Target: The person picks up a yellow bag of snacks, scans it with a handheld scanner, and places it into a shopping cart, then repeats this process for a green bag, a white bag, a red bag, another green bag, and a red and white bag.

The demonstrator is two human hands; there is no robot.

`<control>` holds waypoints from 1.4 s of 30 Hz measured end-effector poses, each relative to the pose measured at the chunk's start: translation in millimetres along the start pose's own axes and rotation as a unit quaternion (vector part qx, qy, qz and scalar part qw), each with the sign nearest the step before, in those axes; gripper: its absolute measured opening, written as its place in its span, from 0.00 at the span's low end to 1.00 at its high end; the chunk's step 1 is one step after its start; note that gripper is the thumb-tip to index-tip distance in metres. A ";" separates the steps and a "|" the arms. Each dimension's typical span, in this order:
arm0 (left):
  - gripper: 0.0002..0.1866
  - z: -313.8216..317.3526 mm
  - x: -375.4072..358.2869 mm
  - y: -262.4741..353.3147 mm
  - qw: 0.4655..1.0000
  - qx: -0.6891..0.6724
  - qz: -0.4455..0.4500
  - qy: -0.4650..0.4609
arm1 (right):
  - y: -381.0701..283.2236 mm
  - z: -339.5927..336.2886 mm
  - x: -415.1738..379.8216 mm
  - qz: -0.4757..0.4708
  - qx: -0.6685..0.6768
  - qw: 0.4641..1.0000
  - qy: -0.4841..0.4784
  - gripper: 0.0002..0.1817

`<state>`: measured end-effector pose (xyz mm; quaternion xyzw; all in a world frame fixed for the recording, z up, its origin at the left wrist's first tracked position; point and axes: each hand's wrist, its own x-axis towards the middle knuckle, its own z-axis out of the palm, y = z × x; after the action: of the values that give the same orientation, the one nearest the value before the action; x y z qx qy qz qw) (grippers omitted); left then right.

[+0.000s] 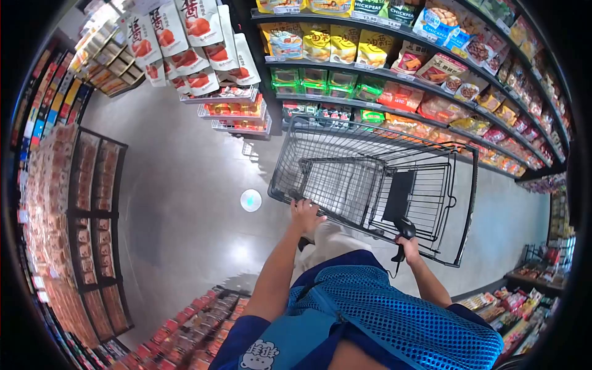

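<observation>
Blue mesh vest [382, 308] fills the foreground. Beyond it, the left hand [305, 216] is closed around the handle of a black wire shopping cart [370, 179], while the right hand [407, 246] grips a dark scanner-like device [404, 231] at the handle. Ahead, the cart stands on the grey floor [185, 185], close against snack shelves [419, 80].

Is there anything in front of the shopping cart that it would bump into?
Yes. The shopping cart noses toward the snack shelves just ahead. Both hands, left hand and right hand, grip its handle; the floor to the left looks open.
</observation>
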<state>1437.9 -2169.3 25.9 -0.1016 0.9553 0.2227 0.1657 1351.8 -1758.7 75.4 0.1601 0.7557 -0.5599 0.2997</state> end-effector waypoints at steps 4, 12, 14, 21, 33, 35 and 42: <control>0.33 -26.5 14.4 -44.0 0.999 0.029 0.040 0.005 | -3.8 51.3 -12.1 -0.007 0.023 0.999 0.024 0.09; 0.32 -89.1 55.9 -117.2 0.994 0.023 0.096 -0.055 | -15.0 144.5 -24.0 0.021 0.048 0.996 0.069 0.10; 0.32 -105.5 65.9 -133.8 0.990 0.036 0.101 -0.090 | -15.5 162.5 -28.1 0.028 0.051 0.996 0.066 0.10; 0.33 -142.4 106.4 -184.5 0.976 0.077 0.180 -0.098 | -35.5 241.9 -52.9 0.047 0.113 0.986 0.113 0.10; 0.31 -167.6 154.3 -216.9 0.929 0.127 0.307 -0.164 | -9.2 355.7 -89.7 0.085 0.105 0.942 0.306 0.07; 0.31 -164.2 163.3 -217.8 0.918 0.141 0.331 -0.167 | -13.9 371.9 -97.3 0.094 0.122 0.926 0.345 0.08; 0.31 -158.1 200.0 -182.2 0.888 0.158 0.388 -0.193 | 0.2 388.4 -95.8 0.106 0.156 0.877 0.442 0.10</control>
<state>1259.0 -2426.2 15.9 0.3491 0.8905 0.1309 0.2608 1531.9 -2115.6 60.8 0.5145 0.6910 -0.5064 -0.0365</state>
